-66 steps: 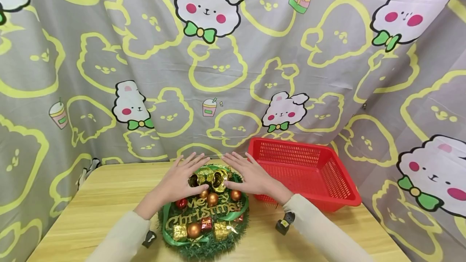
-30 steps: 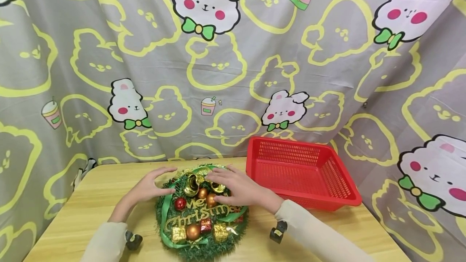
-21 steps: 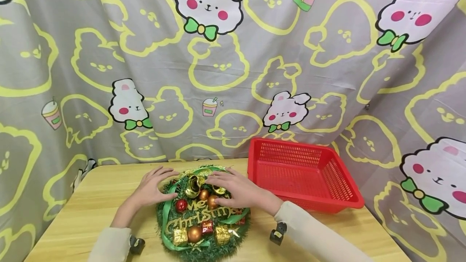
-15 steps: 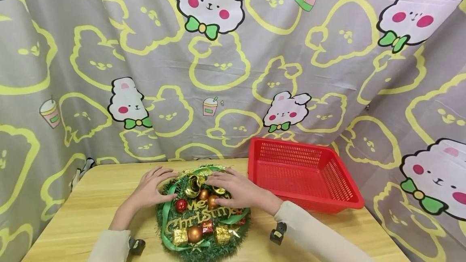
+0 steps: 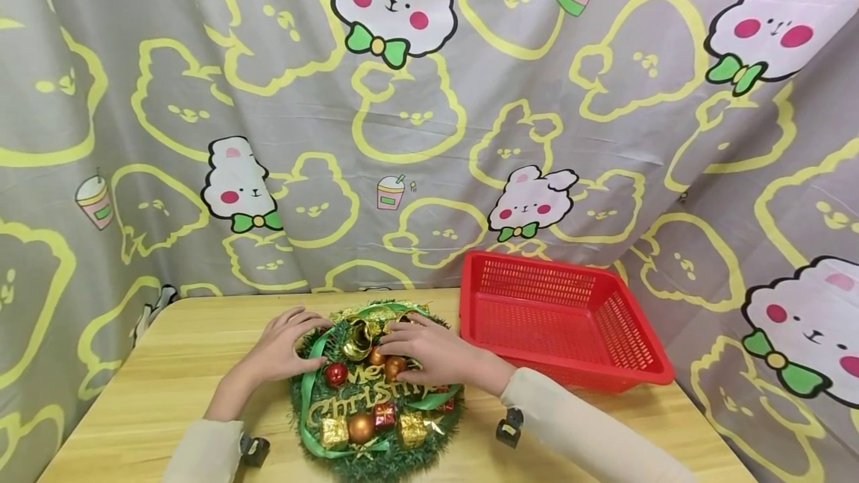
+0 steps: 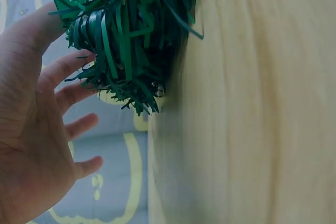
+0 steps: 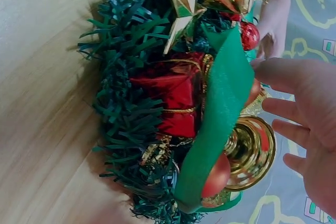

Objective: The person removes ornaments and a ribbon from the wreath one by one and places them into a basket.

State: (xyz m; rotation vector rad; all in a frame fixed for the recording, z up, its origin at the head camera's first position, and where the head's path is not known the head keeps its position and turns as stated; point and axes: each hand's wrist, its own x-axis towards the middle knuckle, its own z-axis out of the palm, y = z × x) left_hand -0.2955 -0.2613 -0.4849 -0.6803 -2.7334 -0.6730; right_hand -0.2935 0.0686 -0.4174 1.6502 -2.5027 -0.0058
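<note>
A round Christmas wreath of green tinsel (image 5: 376, 468) lies on the table, with gold "Merry Christmas" lettering (image 5: 372, 399), gold bells (image 5: 358, 343), a red bauble (image 5: 336, 373) and small wrapped boxes. My left hand (image 5: 278, 349) is at its upper left edge, thumb and fingers spread; in the left wrist view the tinsel (image 6: 126, 40) covers some fingertips. Over the upper right part hangs my right hand (image 5: 439, 352), fingers slightly bent beside a copper bauble (image 5: 394, 369). The right wrist view shows its fingers loose near the green ribbon (image 7: 223, 103) and a bell (image 7: 257, 153); contact is unclear.
A red perforated plastic basket (image 5: 564, 319) stands right of the wreath, towards the back of the wooden table (image 5: 148, 393). A grey curtain (image 5: 416, 237) with cartoon rabbits hangs behind the table and along its sides.
Both hands were close together over the bells. The left hand has moved left to the wreath's edge; the right has come lower, its fingers now covering more of the right bell. The wreath stays put.
</note>
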